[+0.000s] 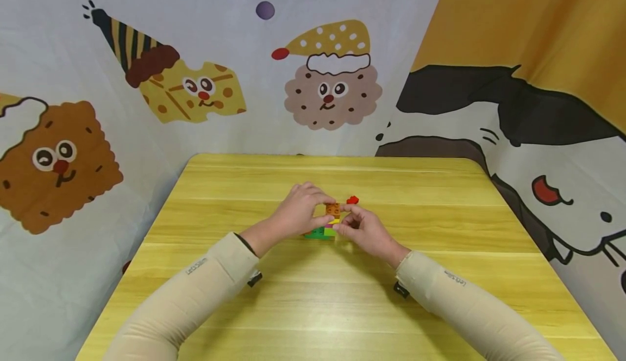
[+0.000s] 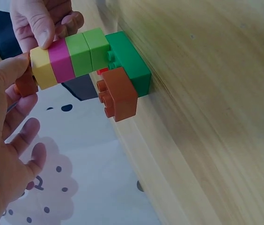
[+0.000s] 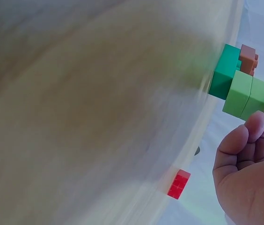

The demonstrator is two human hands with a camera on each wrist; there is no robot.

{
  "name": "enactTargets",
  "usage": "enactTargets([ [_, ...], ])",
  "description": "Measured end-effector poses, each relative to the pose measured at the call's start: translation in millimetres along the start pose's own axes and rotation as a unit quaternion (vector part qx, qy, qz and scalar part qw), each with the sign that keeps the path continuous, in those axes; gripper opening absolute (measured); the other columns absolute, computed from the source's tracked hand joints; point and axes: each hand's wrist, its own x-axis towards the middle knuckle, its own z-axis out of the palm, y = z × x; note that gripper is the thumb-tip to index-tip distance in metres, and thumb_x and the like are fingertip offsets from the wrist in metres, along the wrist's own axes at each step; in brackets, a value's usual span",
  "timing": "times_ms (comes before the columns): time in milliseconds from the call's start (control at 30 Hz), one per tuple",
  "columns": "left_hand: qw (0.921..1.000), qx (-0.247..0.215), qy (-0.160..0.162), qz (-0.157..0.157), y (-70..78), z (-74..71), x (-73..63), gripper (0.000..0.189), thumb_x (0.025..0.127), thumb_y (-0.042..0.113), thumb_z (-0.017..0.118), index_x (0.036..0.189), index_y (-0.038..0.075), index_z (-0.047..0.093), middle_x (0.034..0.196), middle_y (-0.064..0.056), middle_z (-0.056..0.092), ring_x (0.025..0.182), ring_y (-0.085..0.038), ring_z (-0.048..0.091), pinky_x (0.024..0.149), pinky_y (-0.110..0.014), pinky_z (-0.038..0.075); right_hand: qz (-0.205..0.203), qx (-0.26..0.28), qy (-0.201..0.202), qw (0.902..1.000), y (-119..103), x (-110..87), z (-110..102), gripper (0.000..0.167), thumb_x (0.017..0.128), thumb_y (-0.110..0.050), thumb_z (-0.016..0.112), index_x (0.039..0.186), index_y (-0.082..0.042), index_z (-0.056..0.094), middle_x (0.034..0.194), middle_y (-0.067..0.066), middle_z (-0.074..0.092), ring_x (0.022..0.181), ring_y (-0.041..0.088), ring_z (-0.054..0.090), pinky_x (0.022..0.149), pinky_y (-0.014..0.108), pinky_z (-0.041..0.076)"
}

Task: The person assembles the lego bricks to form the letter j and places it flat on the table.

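Observation:
A tower of toy building blocks stands on the table: a dark green block [image 2: 131, 65] at the bottom, two light green blocks [image 2: 85, 51], a magenta block [image 2: 62, 61] and a yellow block [image 2: 43, 69]. At its top is an orange block [image 1: 333, 209], which my left hand [image 1: 300, 209] pinches between thumb and fingers. My right hand [image 1: 364, 232] grips the tower from the other side, a fingertip against the yellow and magenta blocks. Low beside the column, a brown-orange block [image 2: 122, 96] sits at the dark green block, studs up.
A small red block [image 1: 352, 200] lies on the wooden table [image 1: 313, 306], a little beyond my right hand. Behind the table's far edge hangs a printed cloth [image 1: 220, 18] with cartoon figures.

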Motion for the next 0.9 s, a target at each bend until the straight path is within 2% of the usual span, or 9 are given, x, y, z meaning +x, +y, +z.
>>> enactTargets([
  [400,0.9999,-0.005,-0.005,-0.009,-1.1,0.9,1.6,0.038,0.097,0.041,0.081,0.129,0.021,0.078,0.129,0.002,0.077,0.124,-0.023,0.06,0.109,-0.051,0.045,0.011,-0.006,-0.001,0.9999,2.2,0.5,0.2,0.053,0.099,-0.028,0.079,0.145,-0.007,0.06,0.097,0.007,0.073,0.083,0.018,0.062,0.067,0.024,0.051],
  [567,0.9998,-0.004,-0.01,-0.014,-0.8,0.1,2.6,0.037,0.097,0.04,0.081,0.128,0.022,0.078,0.128,0.002,0.078,0.125,-0.023,0.06,0.111,-0.052,0.044,0.008,0.001,-0.002,1.0,1.6,0.4,0.2,0.054,0.1,-0.028,0.078,0.145,-0.005,0.059,0.097,0.009,0.073,0.082,0.019,0.061,0.066,0.024,0.05],
  [900,0.9998,-0.01,-0.009,-0.016,-1.8,0.4,4.1,0.037,0.096,0.04,0.081,0.127,0.021,0.079,0.126,0.003,0.079,0.121,-0.022,0.061,0.107,-0.05,0.045,0.011,-0.005,-0.002,0.9999,1.3,0.4,0.1,0.054,0.1,-0.029,0.078,0.146,-0.008,0.059,0.097,0.005,0.073,0.081,0.016,0.062,0.065,0.025,0.051],
])
